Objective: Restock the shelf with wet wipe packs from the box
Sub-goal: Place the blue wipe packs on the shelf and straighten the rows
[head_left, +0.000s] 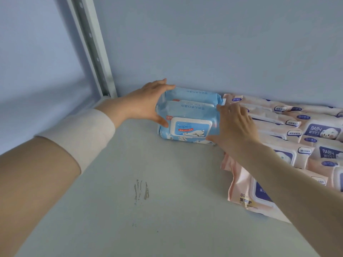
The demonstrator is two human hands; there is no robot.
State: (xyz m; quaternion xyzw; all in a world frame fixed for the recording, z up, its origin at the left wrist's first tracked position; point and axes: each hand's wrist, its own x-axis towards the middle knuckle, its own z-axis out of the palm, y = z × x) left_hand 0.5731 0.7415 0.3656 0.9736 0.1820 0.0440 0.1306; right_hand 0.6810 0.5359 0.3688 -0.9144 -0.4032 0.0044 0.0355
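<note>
Fingers (168,87) of left hand (146,102), right hand (235,125) grip blue packs (191,112); shelf (130,164) open leftward.

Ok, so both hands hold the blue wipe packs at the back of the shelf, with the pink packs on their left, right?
Not left: the head view shows the pink packs right of the blue wipe packs, which the left hand and right hand hold at the back of the shelf.
</note>
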